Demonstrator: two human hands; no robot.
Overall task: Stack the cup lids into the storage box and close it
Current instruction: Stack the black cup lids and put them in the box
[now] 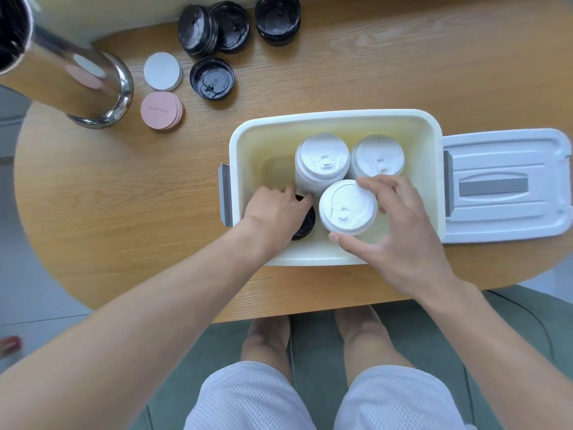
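With the left hand (276, 212) clasping the black lids (305, 221) low in the box (335, 119), its fingers should let go gently while the right hand's (400, 231) spread fingers steady the white stack (347, 207) between them.

- Storage box (336, 119) sits on the counter (124, 197), three lid stacks (322, 159) inside.
- Box lid (502, 184) lies just right of it.
- Loose lids (212, 77) and coasters (162, 110) behind, to the left.
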